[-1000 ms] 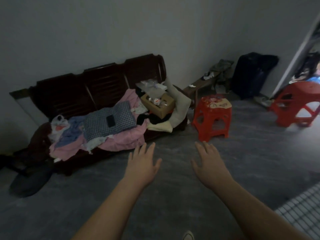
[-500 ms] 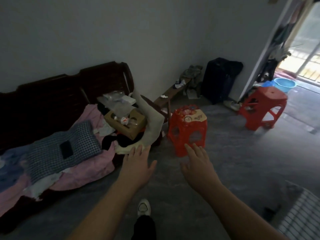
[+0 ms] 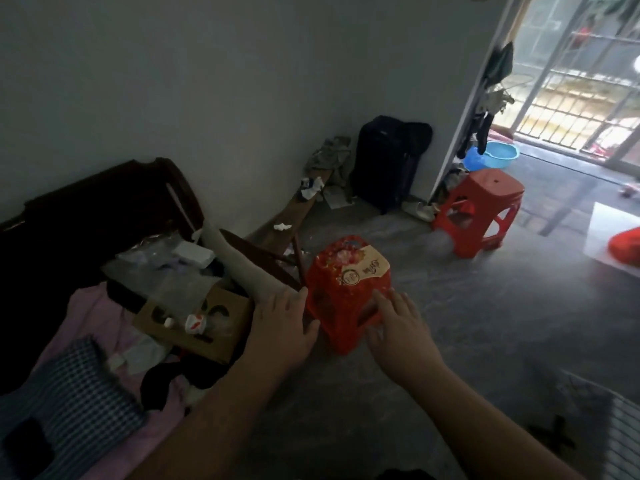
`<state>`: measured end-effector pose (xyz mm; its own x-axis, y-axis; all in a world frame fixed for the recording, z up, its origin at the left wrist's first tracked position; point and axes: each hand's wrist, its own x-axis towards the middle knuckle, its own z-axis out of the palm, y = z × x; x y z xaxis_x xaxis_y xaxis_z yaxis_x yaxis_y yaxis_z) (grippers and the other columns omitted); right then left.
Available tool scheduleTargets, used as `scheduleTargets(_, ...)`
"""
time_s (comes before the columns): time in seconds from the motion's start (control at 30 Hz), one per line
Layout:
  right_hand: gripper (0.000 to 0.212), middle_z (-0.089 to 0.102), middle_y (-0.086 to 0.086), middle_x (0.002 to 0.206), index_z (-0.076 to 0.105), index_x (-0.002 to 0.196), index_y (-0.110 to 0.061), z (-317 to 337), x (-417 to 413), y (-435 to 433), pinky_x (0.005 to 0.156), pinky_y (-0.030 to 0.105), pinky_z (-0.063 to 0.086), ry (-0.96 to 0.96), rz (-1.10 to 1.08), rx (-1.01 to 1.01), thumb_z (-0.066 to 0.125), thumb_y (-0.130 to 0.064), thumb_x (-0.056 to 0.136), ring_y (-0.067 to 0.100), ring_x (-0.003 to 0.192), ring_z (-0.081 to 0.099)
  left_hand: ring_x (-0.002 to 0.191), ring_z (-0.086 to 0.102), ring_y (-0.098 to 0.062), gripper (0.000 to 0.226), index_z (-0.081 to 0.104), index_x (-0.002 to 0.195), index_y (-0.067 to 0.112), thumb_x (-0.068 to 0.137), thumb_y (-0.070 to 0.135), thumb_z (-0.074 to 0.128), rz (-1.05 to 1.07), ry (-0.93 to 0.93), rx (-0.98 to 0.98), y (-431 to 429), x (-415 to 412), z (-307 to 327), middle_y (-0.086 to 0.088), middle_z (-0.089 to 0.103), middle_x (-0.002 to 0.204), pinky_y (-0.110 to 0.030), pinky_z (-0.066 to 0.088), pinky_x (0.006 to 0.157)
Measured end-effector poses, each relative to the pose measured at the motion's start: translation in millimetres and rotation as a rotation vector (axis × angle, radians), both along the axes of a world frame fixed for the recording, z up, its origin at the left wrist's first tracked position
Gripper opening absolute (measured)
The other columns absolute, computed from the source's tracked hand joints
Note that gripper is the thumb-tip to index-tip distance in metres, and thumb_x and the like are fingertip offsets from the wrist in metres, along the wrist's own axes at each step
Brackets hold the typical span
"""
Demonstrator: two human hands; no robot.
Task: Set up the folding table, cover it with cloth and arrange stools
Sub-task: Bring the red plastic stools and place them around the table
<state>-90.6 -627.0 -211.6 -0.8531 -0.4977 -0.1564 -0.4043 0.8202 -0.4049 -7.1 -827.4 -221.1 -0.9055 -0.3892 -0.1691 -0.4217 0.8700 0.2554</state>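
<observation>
A red plastic stool (image 3: 341, 306) with a red and cream packet (image 3: 356, 265) on its seat stands on the grey floor in the middle. My left hand (image 3: 280, 327) is open just left of it, fingers near its upper left corner. My right hand (image 3: 401, 334) is open at the stool's right side, fingers spread, holding nothing. A second red stool (image 3: 481, 209) stands further back by the doorway. A checked cloth edge (image 3: 627, 441) shows at the lower right.
A dark wooden sofa (image 3: 104, 209) at left holds clothes, a cardboard box (image 3: 194, 317) and a checked cushion (image 3: 65, 400). A low wooden bench (image 3: 284, 220) and a black suitcase (image 3: 381, 164) stand along the wall. A blue basin (image 3: 500, 154) sits by the open doorway.
I have come closer to the near red stool and turned right. Both open hands have reached forward until they flank the stool.
</observation>
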Motion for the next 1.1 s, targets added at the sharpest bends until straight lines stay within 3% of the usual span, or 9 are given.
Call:
scheduleTargets(0.17,0.066,0.014,0.004,0.166,0.015,0.157,-0.028,-22.2,-87.5,-15.1,0.124,0.046,0.013,-0.013,-0.074,-0.036,0.041,-0.044,0.099,0.025,0.153,0.005,0.154,0.006,-0.025,0.069,0.009,0.158,0.031,0.1,0.056,0.036,-0.021,-0.067,0.055,-24.1,-92.8,-20.7,-0.003,0.01,0.167,-0.049,0.014,0.123)
scheduleTargets(0.4,0.065,0.016,0.006,0.165,0.018,0.157,-0.025,-80.9,-261.6,-32.4,0.123,0.047,0.017,-0.064,-0.055,-0.038,0.038,-0.044,0.098,0.025,0.153,0.006,0.153,0.009,-0.026,0.072,0.009,0.158,0.03,0.098,0.057,0.036,0.057,-0.098,0.054,-46.0,-238.5,-80.9,-0.004,0.014,0.167,-0.049,0.015,0.123)
scheduleTargets(0.67,0.066,0.027,0.006,0.161,0.022,0.152,-0.028,-154.5,-456.3,-59.1,0.118,0.052,0.027,-0.224,0.103,0.126,0.036,-0.049,0.091,0.029,0.151,0.017,0.151,0.018,-0.033,0.071,0.022,0.157,0.02,0.097,0.048,0.047,0.243,-0.175,0.185,-61.5,-393.2,-139.2,-0.013,0.023,0.164,-0.048,0.022,0.121)
scheduleTargets(0.87,0.067,0.022,0.008,0.163,0.02,0.156,-0.018,-260.4,-553.0,-104.6,0.122,0.047,0.022,-0.35,0.153,0.196,0.049,-0.031,0.097,0.029,0.151,0.014,0.141,0.037,-0.031,0.073,0.031,0.151,0.016,0.088,0.05,0.048,0.427,-0.153,0.387,-73.3,-456.9,-248.1,-0.013,0.042,0.151,-0.047,0.035,0.114)
scheduleTargets(0.97,0.068,0.024,0.005,0.162,0.02,0.156,-0.02,-337.4,-585.9,-128.4,0.12,0.046,0.024,-0.418,0.151,0.193,0.052,-0.029,0.097,0.027,0.149,0.018,0.135,0.044,-0.025,0.072,0.03,0.153,0.018,0.091,0.034,0.064,0.643,-0.096,0.547,-79.0,-478.9,-319.7,-0.008,0.046,0.147,-0.043,0.039,0.112)
scheduleTargets(1.1,0.07,0.026,0.003,0.16,0.02,0.155,-0.024,-438.6,-611.6,-153.9,0.116,0.05,0.032,-0.47,0.123,0.183,0.055,-0.033,0.096,0.028,0.146,0.025,0.13,0.051,-0.024,0.076,0.029,0.152,0.02,0.089,0.033,0.07,0.952,-0.028,0.675,-89.7,-500.5,-414.6,-0.006,0.049,0.146,-0.039,0.044,0.104)
